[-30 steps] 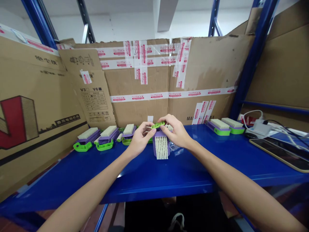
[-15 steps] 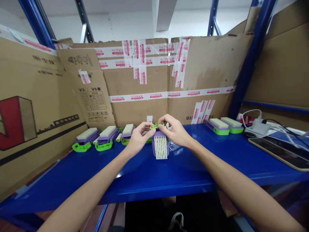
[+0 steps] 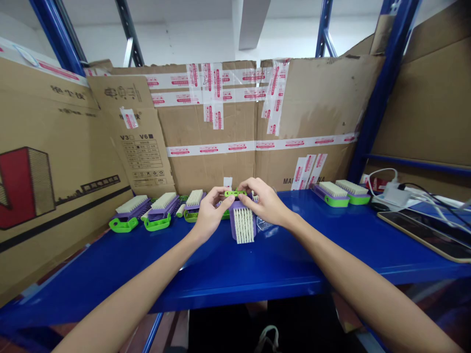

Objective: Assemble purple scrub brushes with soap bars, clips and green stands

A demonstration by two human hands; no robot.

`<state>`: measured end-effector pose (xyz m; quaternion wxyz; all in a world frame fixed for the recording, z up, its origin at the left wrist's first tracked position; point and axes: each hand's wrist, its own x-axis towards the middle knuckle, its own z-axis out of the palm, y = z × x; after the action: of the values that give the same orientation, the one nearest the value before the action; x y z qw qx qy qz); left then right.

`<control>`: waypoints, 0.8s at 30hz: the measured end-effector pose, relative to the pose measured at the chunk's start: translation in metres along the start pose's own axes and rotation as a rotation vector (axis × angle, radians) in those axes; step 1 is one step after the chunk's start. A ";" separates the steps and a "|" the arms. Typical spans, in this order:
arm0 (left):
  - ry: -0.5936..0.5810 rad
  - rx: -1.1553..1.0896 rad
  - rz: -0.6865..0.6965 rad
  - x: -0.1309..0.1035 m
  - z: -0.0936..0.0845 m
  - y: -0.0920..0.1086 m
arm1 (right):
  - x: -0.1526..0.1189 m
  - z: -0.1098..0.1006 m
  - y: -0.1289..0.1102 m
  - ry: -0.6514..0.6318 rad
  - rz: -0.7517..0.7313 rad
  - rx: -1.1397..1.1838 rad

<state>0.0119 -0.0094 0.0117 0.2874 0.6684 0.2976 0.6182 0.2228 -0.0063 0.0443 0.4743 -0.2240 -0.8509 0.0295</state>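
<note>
Both hands meet at the middle of the blue table. My left hand pinches one end of a small green plastic piece, which lies level. At its other end the fingers of my right hand are closed on it. Directly below sits a purple scrub brush with its cream bristles facing me. Whether the green piece touches the brush is hidden by my fingers. A clear plastic item lies just right of the brush, partly behind my right hand.
On the left stand several purple brushes with green ends, such as this brush. Two more brushes are at the back right. A phone, a white charger and cables occupy the right side. Cardboard walls enclose the blue table.
The green piece has turned from slightly tilted to level and shifted a little left and down. My right hand has followed it. The purple brush stays almost where it was.
</note>
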 end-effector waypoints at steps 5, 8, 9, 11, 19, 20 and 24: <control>-0.025 0.014 -0.010 0.000 0.000 0.002 | 0.001 -0.002 -0.001 0.032 -0.001 -0.007; -0.032 0.017 -0.024 0.000 -0.001 0.003 | 0.001 -0.004 -0.001 0.067 0.003 -0.008; -0.023 0.020 -0.022 0.001 -0.001 0.004 | 0.001 -0.004 -0.001 0.067 0.006 -0.008; -0.002 0.029 -0.010 0.001 -0.002 0.005 | 0.001 -0.004 -0.001 0.047 0.004 -0.004; -0.080 0.040 -0.016 0.001 -0.003 0.009 | 0.001 -0.010 0.000 0.070 -0.017 0.002; -0.074 0.046 -0.012 0.001 -0.003 0.009 | 0.002 -0.012 0.000 0.066 -0.015 0.007; -0.052 0.061 -0.005 0.000 -0.002 0.008 | 0.003 -0.019 0.002 0.020 -0.006 0.011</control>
<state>0.0099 -0.0150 0.0182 0.2761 0.6920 0.3105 0.5903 0.2376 -0.0068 0.0564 0.4839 -0.2192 -0.8467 0.0307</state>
